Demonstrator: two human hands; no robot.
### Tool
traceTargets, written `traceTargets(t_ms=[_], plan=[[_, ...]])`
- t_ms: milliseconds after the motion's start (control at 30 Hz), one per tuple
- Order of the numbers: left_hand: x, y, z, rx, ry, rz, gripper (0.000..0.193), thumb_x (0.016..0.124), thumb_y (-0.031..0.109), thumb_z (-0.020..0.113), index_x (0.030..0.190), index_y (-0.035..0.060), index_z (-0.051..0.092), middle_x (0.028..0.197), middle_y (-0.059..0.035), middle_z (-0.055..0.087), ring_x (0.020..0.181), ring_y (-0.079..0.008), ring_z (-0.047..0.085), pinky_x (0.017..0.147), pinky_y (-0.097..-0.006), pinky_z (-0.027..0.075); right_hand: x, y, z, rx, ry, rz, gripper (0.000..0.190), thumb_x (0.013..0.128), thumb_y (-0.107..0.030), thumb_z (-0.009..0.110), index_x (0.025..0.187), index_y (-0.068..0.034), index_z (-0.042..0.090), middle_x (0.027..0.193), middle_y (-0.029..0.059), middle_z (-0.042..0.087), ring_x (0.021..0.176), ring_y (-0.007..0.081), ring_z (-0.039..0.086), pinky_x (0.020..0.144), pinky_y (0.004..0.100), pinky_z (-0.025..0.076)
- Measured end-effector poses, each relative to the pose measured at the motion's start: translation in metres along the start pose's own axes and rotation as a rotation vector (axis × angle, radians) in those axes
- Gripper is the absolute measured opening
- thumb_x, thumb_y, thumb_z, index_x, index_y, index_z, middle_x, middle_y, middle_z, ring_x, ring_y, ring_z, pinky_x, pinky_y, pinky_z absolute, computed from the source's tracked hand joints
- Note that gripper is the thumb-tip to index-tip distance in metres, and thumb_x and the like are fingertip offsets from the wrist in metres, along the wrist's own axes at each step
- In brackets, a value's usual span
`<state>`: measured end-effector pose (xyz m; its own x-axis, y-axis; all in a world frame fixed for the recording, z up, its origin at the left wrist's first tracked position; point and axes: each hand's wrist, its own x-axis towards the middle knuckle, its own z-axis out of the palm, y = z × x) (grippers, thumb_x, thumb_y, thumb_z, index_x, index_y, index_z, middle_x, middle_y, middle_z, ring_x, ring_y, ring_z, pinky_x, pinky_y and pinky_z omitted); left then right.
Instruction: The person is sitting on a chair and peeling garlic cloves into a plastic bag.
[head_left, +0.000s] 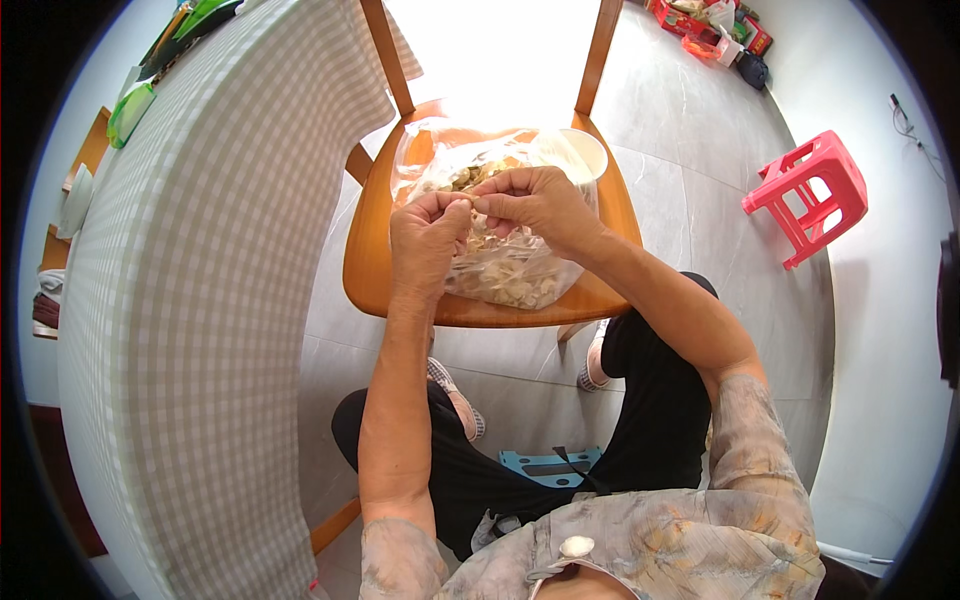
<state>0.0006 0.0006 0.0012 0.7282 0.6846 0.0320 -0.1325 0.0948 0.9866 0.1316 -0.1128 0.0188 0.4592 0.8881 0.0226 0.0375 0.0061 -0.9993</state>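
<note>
Over the wooden chair, my left hand and my right hand meet at the fingertips. Thumbs and forefingers of both pinch one small pale piece, mostly hidden by the fingers. Beneath them a clear plastic bag lies spread on the chair seat. Many small pale, shell-like or dried pieces fill it, with darker greenish-brown ones beyond my fingers; their exact kind cannot be made out. A white bowl stands at the seat's far right, partly behind the bag.
A table with a checked cloth runs along my left. To the right, a red plastic stool stands near the wall. Boxes and bags lie on the floor at far right. A blue plastic stool shows between my legs.
</note>
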Motion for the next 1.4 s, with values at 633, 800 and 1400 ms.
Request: traceTargets(t_ms=[633,800,1400], plan=[[0.003,-0.004,0.000,-0.462,-0.067,-0.179,0.011,0.090,0.010,0.063,0.093,-0.0004,0.066,0.074,-0.0019,0.061,0.059,-0.0064,0.053,0.048,-0.0194,0.044,0.003,0.012,0.008,0.432,-0.024,0.056,0.022,0.092,-0.012,0.065,0.111,0.001,0.066,0.090,0.0046,0.066,0.072,0.0073,0.061,0.063,0.0192,0.052],[0.004,-0.003,0.001,-0.475,-0.038,-0.200,0.011,0.089,0.011,0.064,0.089,0.0007,0.066,0.073,-0.0021,0.060,0.058,-0.0067,0.052,0.048,-0.0194,0.044,0.004,0.010,0.008,0.366,0.006,0.035,0.024,0.092,-0.015,0.066,0.109,0.001,0.066,0.088,0.0047,0.066,0.071,0.0076,0.061,0.063,0.0189,0.051],[0.003,0.000,-0.002,-0.437,-0.041,-0.280,0.012,0.087,0.011,0.062,0.085,0.0003,0.065,0.072,-0.0033,0.061,0.058,-0.0069,0.052,0.046,-0.0192,0.042,0.002,-0.001,0.004,-0.238,0.064,-0.177,0.021,0.093,-0.019,0.064,0.099,0.001,0.067,0.079,0.0007,0.065,0.067,0.0037,0.058,0.059,0.0183,0.051]])
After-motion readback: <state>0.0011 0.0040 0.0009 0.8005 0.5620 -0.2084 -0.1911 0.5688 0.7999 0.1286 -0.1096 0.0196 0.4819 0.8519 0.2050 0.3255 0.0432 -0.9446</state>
